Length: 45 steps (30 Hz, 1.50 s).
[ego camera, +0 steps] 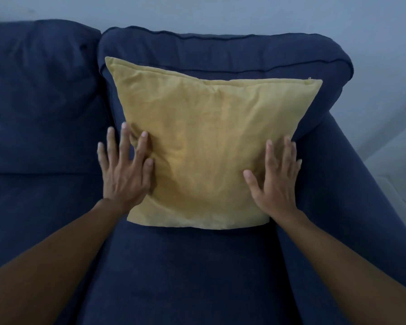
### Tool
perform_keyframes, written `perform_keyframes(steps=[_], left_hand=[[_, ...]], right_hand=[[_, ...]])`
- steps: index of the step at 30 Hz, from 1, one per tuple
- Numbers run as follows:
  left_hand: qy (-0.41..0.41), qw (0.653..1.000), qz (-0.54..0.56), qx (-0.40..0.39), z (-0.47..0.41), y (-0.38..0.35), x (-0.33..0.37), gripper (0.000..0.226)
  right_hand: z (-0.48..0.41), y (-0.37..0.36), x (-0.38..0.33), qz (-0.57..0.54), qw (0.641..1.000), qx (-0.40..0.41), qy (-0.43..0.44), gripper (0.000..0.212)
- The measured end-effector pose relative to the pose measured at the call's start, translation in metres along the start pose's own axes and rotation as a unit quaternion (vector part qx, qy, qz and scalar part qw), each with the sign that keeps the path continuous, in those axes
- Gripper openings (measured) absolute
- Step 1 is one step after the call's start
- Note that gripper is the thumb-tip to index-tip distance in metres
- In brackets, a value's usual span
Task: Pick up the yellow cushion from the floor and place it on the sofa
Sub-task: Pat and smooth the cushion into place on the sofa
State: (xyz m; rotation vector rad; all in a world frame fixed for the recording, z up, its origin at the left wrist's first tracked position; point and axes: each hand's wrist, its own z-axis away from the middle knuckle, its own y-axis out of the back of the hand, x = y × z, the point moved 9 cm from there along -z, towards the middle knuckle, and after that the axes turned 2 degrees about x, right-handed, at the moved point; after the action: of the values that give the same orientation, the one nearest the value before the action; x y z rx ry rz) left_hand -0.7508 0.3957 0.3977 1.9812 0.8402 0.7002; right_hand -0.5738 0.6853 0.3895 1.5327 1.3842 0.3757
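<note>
The yellow cushion [204, 148] stands on the seat of the dark blue sofa [185, 273], leaning back against the right-hand backrest cushion. My left hand [124, 167] lies flat with spread fingers on the cushion's lower left edge. My right hand [274, 181] rests flat with fingers apart on its lower right edge. Neither hand curls around the fabric. The cushion's bottom edge sits on the seat.
The sofa's right armrest [352, 195] runs alongside the cushion. A second backrest cushion [40, 90] fills the left. A pale wall [220, 12] stands behind, and light floor [401, 165] shows at the far right.
</note>
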Motion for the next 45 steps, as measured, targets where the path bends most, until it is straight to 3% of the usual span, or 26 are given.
perform_keyframes(steps=[3,6,20,24,28,31,39,45], left_hand=[[-0.132,0.990,-0.008,0.054,-0.025,0.014,0.052,0.062],[-0.185,0.981,-0.023,0.059,-0.053,0.010,0.094,0.062],[-0.102,0.993,-0.066,-0.002,-0.096,-0.003,0.030,0.063],[-0.077,0.996,-0.043,0.017,-0.099,0.013,0.023,0.063],[-0.147,0.985,-0.016,0.085,-0.091,0.034,0.064,0.062],[-0.189,0.979,-0.022,0.071,-0.094,0.026,0.095,0.062],[-0.107,0.993,-0.057,0.013,-0.110,0.017,0.037,0.062],[-0.077,0.993,-0.035,0.082,-0.080,0.037,0.024,0.062]], right_hand=[[-0.026,0.001,-0.043,0.056,0.992,0.002,0.117,0.084],[-0.044,-0.011,-0.077,0.095,0.980,0.001,0.176,0.080],[-0.090,-0.004,0.011,0.149,0.986,-0.055,0.043,0.088],[-0.092,0.016,0.021,0.121,0.992,-0.018,-0.008,0.086],[-0.092,0.026,-0.029,0.097,0.992,0.017,0.084,0.083],[-0.091,0.011,-0.075,0.105,0.981,0.016,0.164,0.077],[-0.106,0.007,-0.001,0.160,0.985,-0.047,0.046,0.082],[-0.082,0.022,0.010,0.104,0.994,0.005,0.020,0.082]])
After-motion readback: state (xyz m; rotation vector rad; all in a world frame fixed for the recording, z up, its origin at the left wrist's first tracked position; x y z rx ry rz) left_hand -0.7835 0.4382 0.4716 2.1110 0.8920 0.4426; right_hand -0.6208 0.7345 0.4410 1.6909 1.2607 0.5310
